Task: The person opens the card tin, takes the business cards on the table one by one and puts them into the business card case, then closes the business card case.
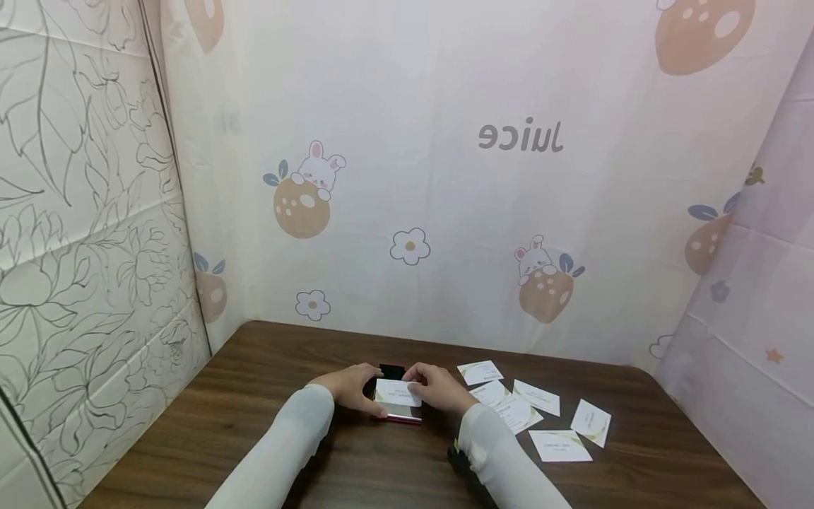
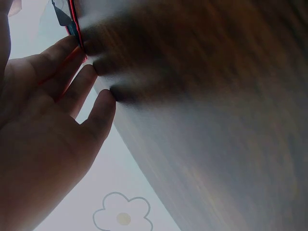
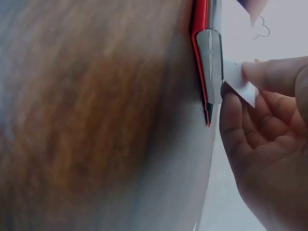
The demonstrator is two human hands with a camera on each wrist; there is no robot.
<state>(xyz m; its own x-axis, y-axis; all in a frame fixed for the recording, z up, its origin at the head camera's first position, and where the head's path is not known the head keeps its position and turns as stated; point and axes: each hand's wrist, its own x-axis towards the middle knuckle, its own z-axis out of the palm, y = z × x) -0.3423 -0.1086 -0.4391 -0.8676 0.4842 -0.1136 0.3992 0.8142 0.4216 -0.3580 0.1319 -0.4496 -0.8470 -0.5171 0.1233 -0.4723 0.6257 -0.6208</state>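
Observation:
A business card case [image 1: 404,411] with a silver face and red edge lies on the wooden table, its dark flap showing at the far side. My left hand [image 1: 352,388] holds the case at its left side, thumb at the near corner and fingers behind. In the left wrist view those fingertips [image 2: 106,98] touch the tabletop beside the case's red edge [image 2: 74,29]. Over the case is a white business card [image 1: 393,392]. My right hand [image 1: 440,387] pinches its right end; the right wrist view shows the card [image 3: 236,72] tilted against the metal case [image 3: 210,65].
Several white business cards [image 1: 552,399] with green-gold corners lie scattered to the right, some overlapping near the right forearm. A patterned curtain [image 1: 432,177] hangs behind the table [image 1: 273,353], and another cloth [image 1: 89,233] hangs at the left.

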